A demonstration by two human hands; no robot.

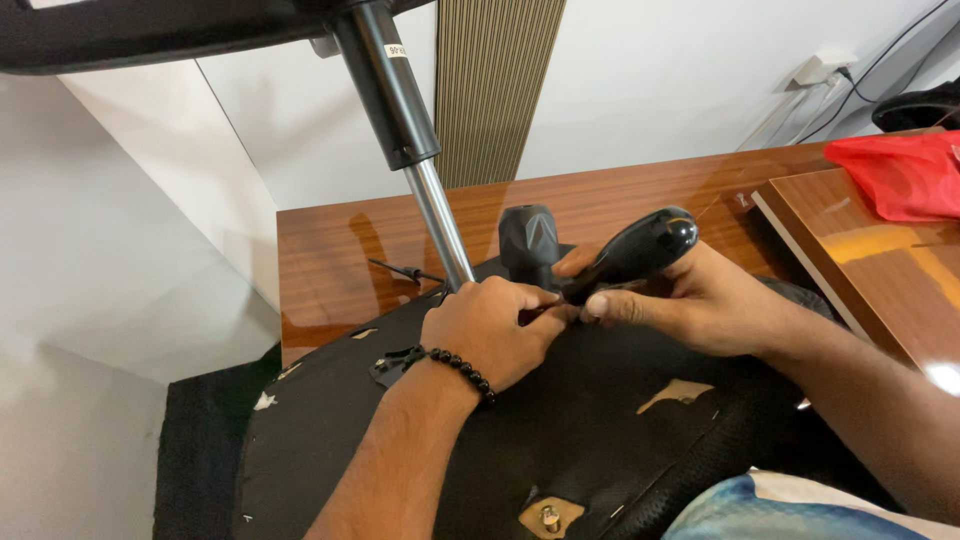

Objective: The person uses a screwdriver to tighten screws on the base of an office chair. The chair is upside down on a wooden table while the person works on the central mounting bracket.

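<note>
White walls and a ribbed beige panel (498,90) stand behind a glossy wooden desk (330,260) that fills the middle of the view. Across the near part of the desk lies an upturned chair seat (560,440), its black fabric underside facing up and torn in a few spots. From it a gas-lift column (400,120), black above and chrome below, slants up toward the top left corner. A red cloth (905,170) lies on a second wooden surface at the far right.

Both of the person's hands meet over the seat's far edge. The right hand (700,300) is closed around a glossy black screwdriver handle (640,250), which tilts up to the right, its lower end hidden between the hands. The left hand (490,325), with a black bead bracelet (460,368) at the wrist, is curled with its fingertips pinched at the tool's lower end; what they grip cannot be seen. Just behind the hands stands a black faceted knob (530,238). A small screwdriver bit (405,269) lies on the desk left of the column.
</note>
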